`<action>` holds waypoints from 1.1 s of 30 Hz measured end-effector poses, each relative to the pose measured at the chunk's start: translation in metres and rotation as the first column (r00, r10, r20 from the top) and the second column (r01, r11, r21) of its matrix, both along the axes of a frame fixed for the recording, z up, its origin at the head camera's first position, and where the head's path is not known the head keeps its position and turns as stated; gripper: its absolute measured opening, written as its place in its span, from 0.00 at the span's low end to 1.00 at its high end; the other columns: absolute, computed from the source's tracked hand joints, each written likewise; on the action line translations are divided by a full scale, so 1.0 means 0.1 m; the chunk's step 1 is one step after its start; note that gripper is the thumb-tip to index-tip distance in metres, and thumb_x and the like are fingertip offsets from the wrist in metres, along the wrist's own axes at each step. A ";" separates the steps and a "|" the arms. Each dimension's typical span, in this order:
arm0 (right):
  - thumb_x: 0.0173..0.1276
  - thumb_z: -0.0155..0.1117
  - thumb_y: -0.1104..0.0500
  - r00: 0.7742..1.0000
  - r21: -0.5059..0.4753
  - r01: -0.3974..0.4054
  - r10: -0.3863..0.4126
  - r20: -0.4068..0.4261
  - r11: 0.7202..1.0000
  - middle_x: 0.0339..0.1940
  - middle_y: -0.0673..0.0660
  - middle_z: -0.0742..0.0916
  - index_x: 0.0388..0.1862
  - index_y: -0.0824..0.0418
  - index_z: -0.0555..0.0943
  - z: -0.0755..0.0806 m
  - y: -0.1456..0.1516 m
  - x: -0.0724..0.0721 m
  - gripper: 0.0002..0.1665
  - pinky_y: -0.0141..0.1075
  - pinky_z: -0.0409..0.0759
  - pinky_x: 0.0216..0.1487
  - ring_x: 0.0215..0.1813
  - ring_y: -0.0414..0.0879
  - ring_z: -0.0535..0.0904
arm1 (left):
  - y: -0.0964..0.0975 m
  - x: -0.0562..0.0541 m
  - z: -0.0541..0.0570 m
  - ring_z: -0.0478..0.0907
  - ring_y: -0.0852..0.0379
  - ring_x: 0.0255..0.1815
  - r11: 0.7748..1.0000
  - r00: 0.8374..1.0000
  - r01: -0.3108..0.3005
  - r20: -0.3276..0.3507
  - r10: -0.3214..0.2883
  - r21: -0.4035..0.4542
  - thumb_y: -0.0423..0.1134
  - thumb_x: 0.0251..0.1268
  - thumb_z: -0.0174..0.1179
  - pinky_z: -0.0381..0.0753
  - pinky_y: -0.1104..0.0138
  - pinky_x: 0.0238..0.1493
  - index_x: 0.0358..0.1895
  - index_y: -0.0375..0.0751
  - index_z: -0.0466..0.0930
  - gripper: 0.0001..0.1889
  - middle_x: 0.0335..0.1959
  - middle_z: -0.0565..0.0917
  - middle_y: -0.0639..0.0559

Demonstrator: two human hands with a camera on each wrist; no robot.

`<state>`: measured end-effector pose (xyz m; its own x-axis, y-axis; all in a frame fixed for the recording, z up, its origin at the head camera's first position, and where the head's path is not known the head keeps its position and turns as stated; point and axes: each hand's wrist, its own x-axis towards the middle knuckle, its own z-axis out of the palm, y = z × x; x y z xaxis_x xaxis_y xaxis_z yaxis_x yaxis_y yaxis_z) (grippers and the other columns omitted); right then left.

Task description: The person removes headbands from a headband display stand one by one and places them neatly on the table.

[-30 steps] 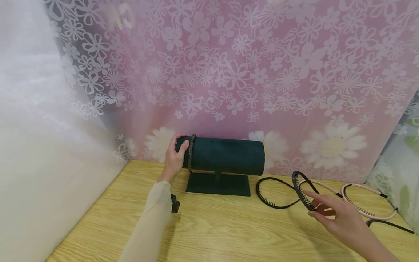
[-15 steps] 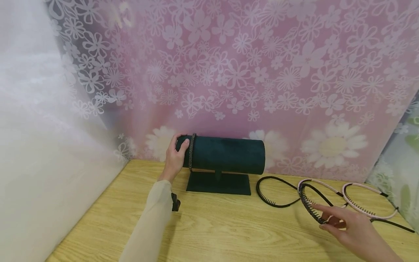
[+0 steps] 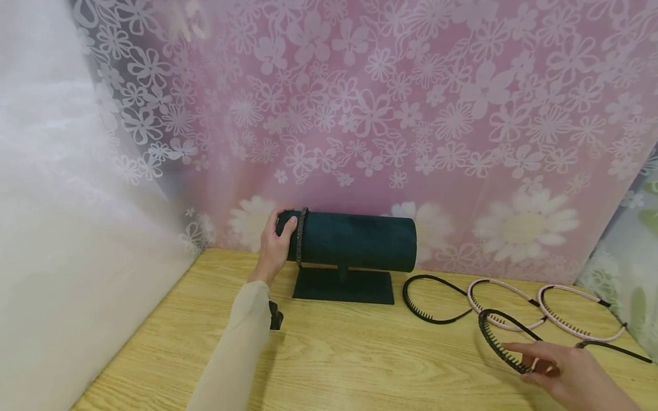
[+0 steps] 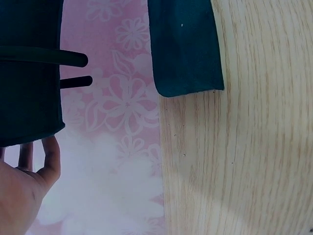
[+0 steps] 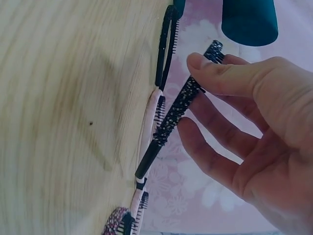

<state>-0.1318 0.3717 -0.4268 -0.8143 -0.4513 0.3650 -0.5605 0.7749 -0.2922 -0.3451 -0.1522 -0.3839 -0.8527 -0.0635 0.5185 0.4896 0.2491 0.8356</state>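
Note:
A dark green velvet headband stand (image 3: pixel 354 242), a roll on a flat base, is on the table. My left hand (image 3: pixel 272 248) grips the roll's left end, thumb on the front. Close beside that thumb, a dark beaded headband (image 3: pixel 301 240) sits over the roll; its two tips (image 4: pixel 78 58) stick out below the roll in the left wrist view. At the right, my right hand (image 3: pixel 573 368) pinches a black toothed headband (image 3: pixel 490 337) between thumb and fingers, held up over the table. Glittering stones cover part of its band (image 5: pixel 173 115) in the right wrist view.
Right of the stand lie a black headband (image 3: pixel 408 299) and two pink headbands (image 3: pixel 475 299) (image 3: pixel 545 311) in a row. Another dark headband (image 3: pixel 617 348) lies nearer the right edge. A flowered pink curtain (image 3: pixel 360 114) hangs behind the wooden table (image 3: pixel 329 354).
My right hand has moved right and toward the near edge with the black headband, which has come down from over the row. My left hand stays on the roll's end.

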 end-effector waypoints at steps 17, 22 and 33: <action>0.66 0.71 0.63 0.887 -0.030 -0.094 0.097 0.451 0.995 0.34 0.35 0.84 0.61 0.49 0.85 -0.06 0.24 -0.01 0.24 0.29 0.73 0.25 0.30 0.25 0.75 | 0.00 0.01 0.00 0.75 0.49 0.59 1.000 1.000 0.000 0.008 0.000 -0.001 0.57 0.78 0.53 0.74 0.51 0.62 0.71 0.47 0.70 0.27 0.65 0.77 0.49; 0.67 0.70 0.65 0.868 -0.053 -0.184 0.188 0.460 0.981 0.34 0.35 0.83 0.62 0.46 0.85 -0.12 0.27 -0.05 0.27 0.29 0.72 0.25 0.31 0.24 0.75 | 0.00 0.00 -0.01 0.75 0.49 0.60 1.000 1.000 -0.005 0.002 0.005 -0.006 0.57 0.78 0.53 0.73 0.50 0.64 0.70 0.47 0.70 0.27 0.66 0.77 0.50; 0.67 0.70 0.65 0.858 -0.030 -0.190 0.181 0.481 0.981 0.33 0.34 0.82 0.61 0.48 0.85 -0.17 0.28 -0.10 0.24 0.29 0.74 0.26 0.31 0.24 0.75 | 0.01 0.01 0.00 0.74 0.49 0.61 1.000 1.000 -0.006 0.016 0.007 -0.015 0.59 0.77 0.53 0.73 0.49 0.64 0.71 0.48 0.70 0.28 0.66 0.76 0.51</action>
<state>-0.1415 0.3994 -0.4436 -0.7871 -0.6140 -0.0587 -0.4884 0.6785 -0.5487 -0.3443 -0.1513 -0.3834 -0.8606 -0.0617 0.5056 0.4744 0.2645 0.8397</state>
